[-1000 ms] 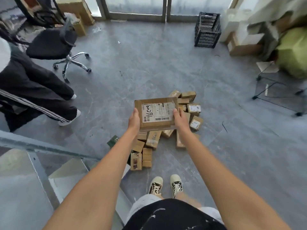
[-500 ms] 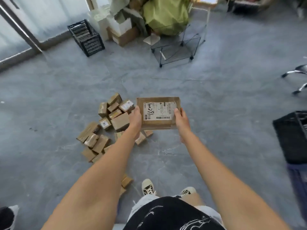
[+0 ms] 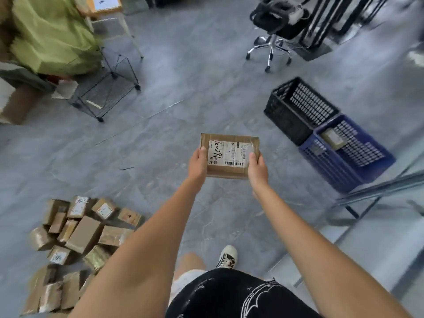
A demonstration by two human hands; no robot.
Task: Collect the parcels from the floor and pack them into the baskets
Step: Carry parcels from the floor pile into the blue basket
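Gripping one parcel [image 3: 229,154] in both hands; blue basket [image 3: 330,166] holds one box [image 3: 333,138], black basket [image 3: 286,118] none

Handwritten "10029" on the held parcel's [image 3: 230,156] white label [image 3: 227,153]

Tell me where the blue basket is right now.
In the head view the blue basket sits on the floor at the right, touching the black basket behind it, with one parcel inside.

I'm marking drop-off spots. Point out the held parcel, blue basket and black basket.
held parcel [image 3: 230,154]: head view, on its white label.
blue basket [image 3: 330,167]: head view, on its near wall.
black basket [image 3: 288,119]: head view, on its near wall.
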